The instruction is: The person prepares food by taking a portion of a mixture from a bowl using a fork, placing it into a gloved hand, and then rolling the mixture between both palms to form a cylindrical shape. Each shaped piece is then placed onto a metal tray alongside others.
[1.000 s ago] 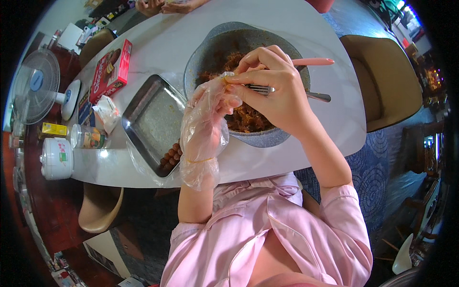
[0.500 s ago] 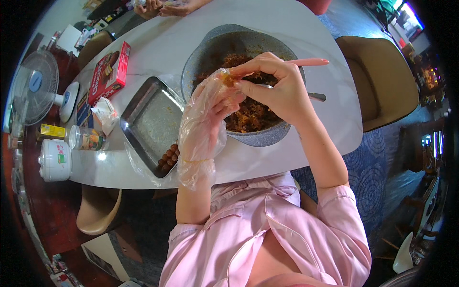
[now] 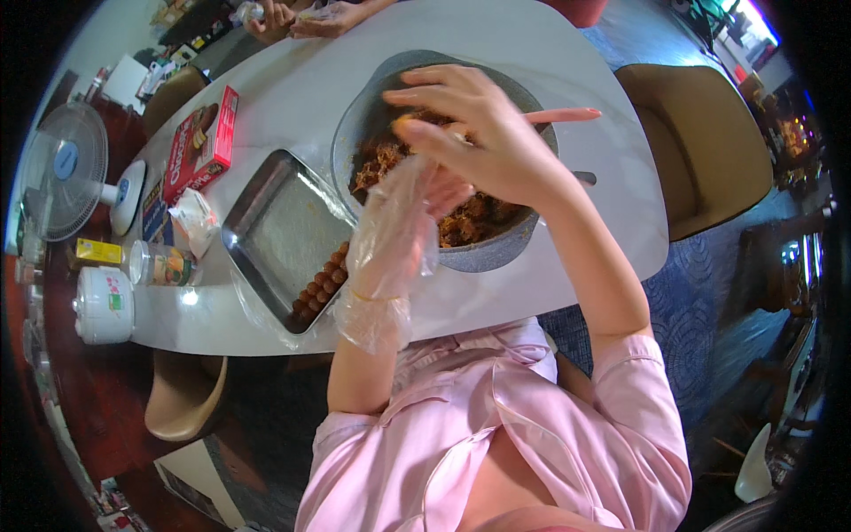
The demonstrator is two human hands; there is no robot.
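Note:
My left hand (image 3: 403, 217), in a clear plastic glove banded at the wrist, is over the near left rim of a grey speckled pot (image 3: 487, 257). Its visible fingers are curled; whatever they hold is hidden behind my right hand. Bare and slightly blurred, my right hand (image 3: 479, 124) hovers above the pot with fingers spread, an orange smear on its thumb tip. A brown shredded mixture (image 3: 470, 226) fills the pot's bottom. Left of the pot, a metal tray (image 3: 279, 213) has small brown balls (image 3: 324, 288) in rows along its near right side.
A pink handle (image 3: 567, 115) and a metal handle (image 3: 585, 177) stick out over the pot's right rim. Leftward on the table are a red box (image 3: 199, 146), crumpled tissue (image 3: 195, 217), a clear jar (image 3: 164, 264) and a fan (image 3: 66, 164). Another person's hands (image 3: 306, 19) are at the far edge.
My right hand has let go of the orange-brown lump at my left fingertips, lifted and spread its fingers. My left hand has shifted slightly right, uncovering more balls in the tray.

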